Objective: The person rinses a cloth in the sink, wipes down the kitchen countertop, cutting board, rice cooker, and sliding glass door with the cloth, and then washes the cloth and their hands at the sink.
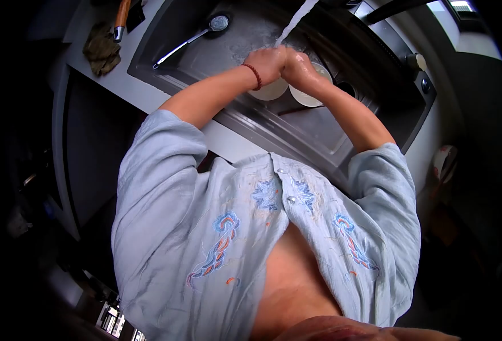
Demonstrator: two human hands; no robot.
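Observation:
My left hand [267, 63], with a red beaded bracelet at the wrist, meets my right hand [300, 69] over the metal sink [222, 116]. Both hands look wet, and their fingers are curled together; anything between them is hidden. A stream of water [296, 21] falls right at the far side of my hands. Under my left hand is a pale round bowl [271, 91]. Beneath my right hand and wrist sits another white bowl [303, 98], partly covered by them.
A long-handled metal ladle or strainer [219, 23] lies in the sink's left part. On the left counter [129, 94] are a crumpled brown cloth [101, 50] and a wooden-handled tool [122, 16]. Thin dark sticks lie near the bowls. A dark faucet arm crosses the top right.

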